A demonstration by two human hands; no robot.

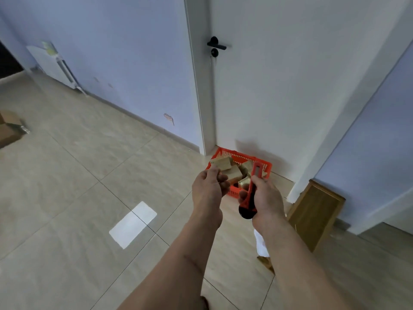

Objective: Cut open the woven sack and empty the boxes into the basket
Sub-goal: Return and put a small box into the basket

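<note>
Several tan boxes (232, 173) are seen lying in the red basket (267, 167) by the door. A red utility knife (252, 189) is gripped in the right hand (266, 195); the left hand (209, 186) is loosely curled, contents unclear. Sack not identifiable; emptying judged largely complete.

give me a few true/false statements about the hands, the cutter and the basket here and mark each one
1. The right hand holds a red utility knife. True.
2. The red basket is empty. False: several tan boxes lie in it.
3. The basket sits on the floor in front of the white door. True.
4. The left hand hangs open, holding nothing. False: its fingers pinch a small pale piece, too blurred to identify.
5. A wooden board leans on the wall to the left of the basket. False: it stands to the right.
</note>
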